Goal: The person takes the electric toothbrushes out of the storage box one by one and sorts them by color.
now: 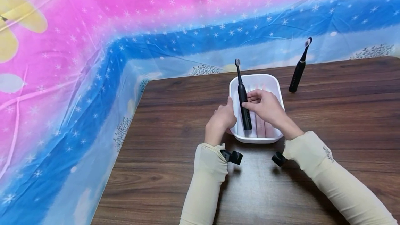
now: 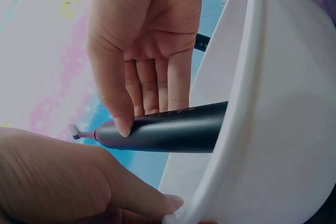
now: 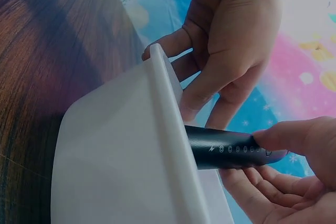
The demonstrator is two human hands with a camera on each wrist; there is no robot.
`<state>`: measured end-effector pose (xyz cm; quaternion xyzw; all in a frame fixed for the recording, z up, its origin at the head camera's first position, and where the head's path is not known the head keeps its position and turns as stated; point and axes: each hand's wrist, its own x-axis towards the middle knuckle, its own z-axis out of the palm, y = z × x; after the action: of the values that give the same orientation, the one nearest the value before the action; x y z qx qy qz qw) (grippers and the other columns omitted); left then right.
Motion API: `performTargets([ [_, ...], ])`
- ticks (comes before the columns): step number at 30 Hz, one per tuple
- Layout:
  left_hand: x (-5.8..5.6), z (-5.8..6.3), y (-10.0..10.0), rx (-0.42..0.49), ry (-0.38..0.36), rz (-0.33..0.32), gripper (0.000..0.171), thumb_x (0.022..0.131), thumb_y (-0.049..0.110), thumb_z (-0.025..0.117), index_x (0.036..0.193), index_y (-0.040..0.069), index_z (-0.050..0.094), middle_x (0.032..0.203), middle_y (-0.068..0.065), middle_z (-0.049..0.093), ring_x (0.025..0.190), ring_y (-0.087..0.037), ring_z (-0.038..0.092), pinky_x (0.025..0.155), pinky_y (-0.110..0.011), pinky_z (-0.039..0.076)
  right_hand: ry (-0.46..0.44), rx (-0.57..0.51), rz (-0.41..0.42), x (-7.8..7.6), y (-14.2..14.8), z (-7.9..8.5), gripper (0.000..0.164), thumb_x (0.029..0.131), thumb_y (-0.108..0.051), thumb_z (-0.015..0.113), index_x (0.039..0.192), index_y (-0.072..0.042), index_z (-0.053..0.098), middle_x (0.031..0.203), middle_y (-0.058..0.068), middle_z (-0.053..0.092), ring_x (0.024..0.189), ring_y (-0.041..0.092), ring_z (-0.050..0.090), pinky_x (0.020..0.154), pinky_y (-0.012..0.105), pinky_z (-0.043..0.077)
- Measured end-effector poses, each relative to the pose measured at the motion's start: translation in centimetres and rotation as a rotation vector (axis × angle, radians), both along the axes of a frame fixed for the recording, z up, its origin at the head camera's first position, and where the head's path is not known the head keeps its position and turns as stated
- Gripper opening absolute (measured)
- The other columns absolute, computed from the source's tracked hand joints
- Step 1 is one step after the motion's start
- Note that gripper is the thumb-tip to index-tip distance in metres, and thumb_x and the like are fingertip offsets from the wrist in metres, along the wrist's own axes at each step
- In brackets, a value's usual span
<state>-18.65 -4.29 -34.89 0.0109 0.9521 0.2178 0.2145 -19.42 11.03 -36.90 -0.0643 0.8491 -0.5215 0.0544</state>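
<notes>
A black electric toothbrush (image 1: 243, 96), brush head pointing away, is held in my right hand (image 1: 268, 107) over a white plastic tub (image 1: 258, 140). In the left wrist view, the right thumb presses one side of the toothbrush handle (image 2: 173, 132) and the fingers lie on the other side. My left hand (image 1: 219, 120) grips the tub's left side, with the thumb over the rim (image 2: 247, 77). The right wrist view shows a row of icons on the handle (image 3: 223, 149), whose lower end is partly hidden by the tub wall.
A second black electric toothbrush (image 1: 298, 74) stands upright on the wooden table (image 1: 156, 169), right of the tub. Pinkish and clear strips (image 1: 261, 127) lie inside the tub, partly hidden. A patterned pink and blue cloth (image 1: 187, 13) hangs behind the table and along its left side.
</notes>
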Motion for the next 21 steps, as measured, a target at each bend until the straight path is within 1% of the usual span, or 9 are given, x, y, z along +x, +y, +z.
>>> performTargets([
  [4,0.06,0.08,0.04,0.016,-0.014,0.016,0.071,0.098,0.010,0.048,0.156,0.018,0.008,0.145,-0.018,0.043,0.118,-0.031,0.051,0.054,-0.027,0.051,0.004,-0.007,0.000,0.06,0.18,0.17,0.036,0.090,-0.017,0.065,0.120,0.002,0.059,0.112,0.019,0.066,0.101,0.029,0.064,0.090,0.040,0.052],
  [7,0.08,0.11,0.10,0.029,-0.020,0.029,0.070,0.098,0.010,0.047,0.156,0.019,0.008,0.145,-0.018,0.042,0.118,-0.031,0.051,0.056,-0.029,0.054,0.018,-0.003,-0.001,0.18,0.31,0.29,0.037,0.090,-0.018,0.065,0.121,0.002,0.059,0.112,0.019,0.065,0.101,0.029,0.064,0.090,0.041,0.051],
  [9,0.08,0.15,0.16,0.006,-0.003,0.017,0.070,0.098,0.011,0.047,0.156,0.018,0.009,0.144,-0.018,0.043,0.117,-0.031,0.052,0.066,-0.031,0.056,0.031,-0.005,-0.002,0.22,0.37,0.36,0.036,0.090,-0.018,0.065,0.120,0.002,0.059,0.111,0.020,0.065,0.101,0.029,0.064,0.090,0.041,0.051],
  [11,0.08,0.19,0.21,-0.019,0.012,0.004,0.070,0.098,0.012,0.048,0.156,0.017,0.009,0.144,-0.018,0.044,0.118,-0.030,0.052,0.077,-0.034,0.055,0.043,-0.007,-0.006,0.27,0.43,0.43,0.036,0.090,-0.018,0.065,0.120,0.002,0.060,0.111,0.020,0.065,0.101,0.029,0.063,0.090,0.041,0.051],
  [14,0.05,0.21,0.30,-0.057,0.027,-0.007,0.070,0.097,0.013,0.048,0.155,0.017,0.010,0.144,-0.018,0.045,0.120,-0.029,0.051,0.085,-0.034,0.051,0.060,-0.018,-0.013,0.31,0.52,0.49,0.035,0.090,-0.016,0.065,0.120,0.002,0.060,0.111,0.019,0.065,0.100,0.029,0.063,0.090,0.040,0.051],
  [21,0.04,0.18,0.33,-0.063,0.016,0.000,0.072,0.096,0.012,0.049,0.155,0.017,0.009,0.145,-0.018,0.044,0.121,-0.030,0.050,0.076,-0.033,0.052,0.070,-0.026,-0.035,0.64,0.89,0.60,0.035,0.091,-0.019,0.065,0.121,-0.001,0.059,0.112,0.016,0.065,0.101,0.027,0.062,0.089,0.040,0.050],
])
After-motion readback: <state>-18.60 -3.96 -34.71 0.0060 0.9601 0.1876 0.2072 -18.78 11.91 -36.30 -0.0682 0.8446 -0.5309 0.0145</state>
